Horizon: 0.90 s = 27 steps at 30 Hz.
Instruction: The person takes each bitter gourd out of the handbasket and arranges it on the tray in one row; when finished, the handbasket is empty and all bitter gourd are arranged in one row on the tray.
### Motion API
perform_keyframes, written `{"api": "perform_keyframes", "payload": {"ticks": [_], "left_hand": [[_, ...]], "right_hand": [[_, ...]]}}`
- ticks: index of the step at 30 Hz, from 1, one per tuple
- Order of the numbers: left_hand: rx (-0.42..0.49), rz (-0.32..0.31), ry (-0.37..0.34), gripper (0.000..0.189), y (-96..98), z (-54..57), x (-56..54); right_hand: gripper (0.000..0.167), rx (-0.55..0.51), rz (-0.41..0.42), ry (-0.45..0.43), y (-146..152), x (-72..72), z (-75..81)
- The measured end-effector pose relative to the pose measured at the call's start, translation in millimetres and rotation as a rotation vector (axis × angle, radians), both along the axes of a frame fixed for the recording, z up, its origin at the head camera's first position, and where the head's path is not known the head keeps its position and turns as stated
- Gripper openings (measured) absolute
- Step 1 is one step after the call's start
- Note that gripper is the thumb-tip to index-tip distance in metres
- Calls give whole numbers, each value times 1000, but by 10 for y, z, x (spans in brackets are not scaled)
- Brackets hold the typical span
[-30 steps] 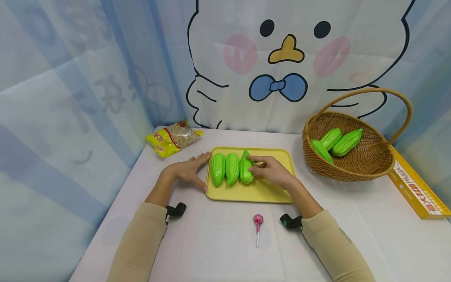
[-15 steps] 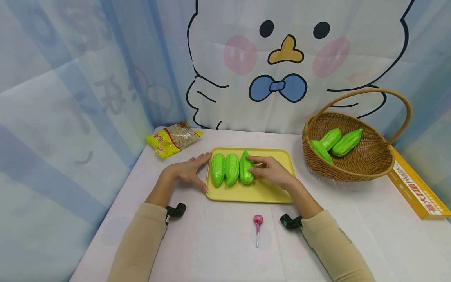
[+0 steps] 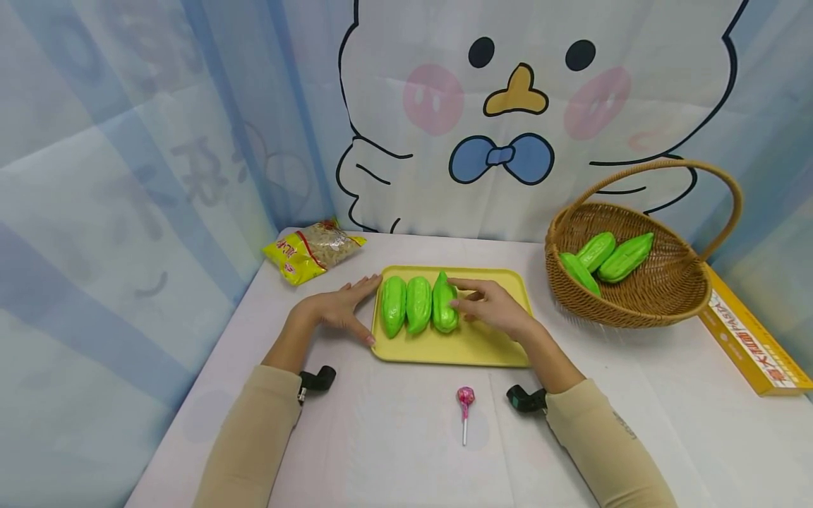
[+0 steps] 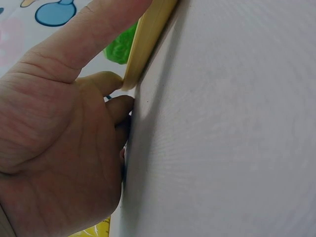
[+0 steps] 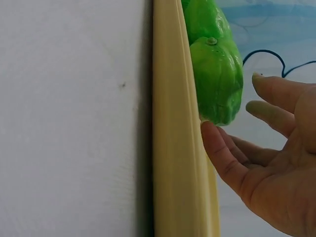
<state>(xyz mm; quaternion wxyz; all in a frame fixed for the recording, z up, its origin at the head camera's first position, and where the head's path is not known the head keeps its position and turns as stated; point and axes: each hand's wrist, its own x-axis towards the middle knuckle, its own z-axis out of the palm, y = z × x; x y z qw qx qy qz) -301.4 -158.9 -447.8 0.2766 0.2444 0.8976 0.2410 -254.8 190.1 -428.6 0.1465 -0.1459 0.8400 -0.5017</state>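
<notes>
Three long, glossy, ridged green gourds lie side by side on a yellow tray (image 3: pixel 489 346): a left one (image 3: pixel 394 305), a middle one (image 3: pixel 418 303) and a right one (image 3: pixel 442 310). My left hand (image 3: pixel 336 309) spans the tray's left edge, thumb and fingers spread, fingertips right at the rim. In the left wrist view the palm (image 4: pixel 59 143) shows, with nothing in it. My right hand (image 3: pixel 489 307) is beside the right gourd, fingers loosely bent. The right wrist view shows its upper fingertips just apart from the gourd (image 5: pixel 217 81), the lower ones near the tray's surface.
A wicker basket (image 3: pixel 635 307) with a tall handle holds several more green gourds at the right. Behind it lies an orange box (image 3: pixel 756 339). A yellow snack bag (image 3: pixel 314 248) lies at the back left. A pink lollipop (image 3: pixel 466 398) is in front of the tray.
My right hand has shifted very slightly right, its fingertips easing off the right gourd. The left hand, the tray and the gourds have stayed put.
</notes>
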Motion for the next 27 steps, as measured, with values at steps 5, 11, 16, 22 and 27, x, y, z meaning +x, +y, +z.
{"api": "perform_keyframes", "payload": {"ticks": [5, 11, 16, 22, 27], "left_hand": [[-2, -2, 1, 145, -1, -1, 2], [-8, -1, 4, 145, -6, 14, 6], [-7, 1, 7, 145, -7, 15, 0], [0, -9, 16, 144, -8, 12, 1], [12, -25, 34, 143, -10, 16, 16]], "right_hand": [[55, 70, -29, 108, 66, 23, 104], [54, 127, -86, 237, 168, 49, 282], [56, 94, -100, 267, 255, 96, 461], [54, 85, -129, 367, 406, 146, 617], [53, 96, -160, 435, 533, 159, 687]]}}
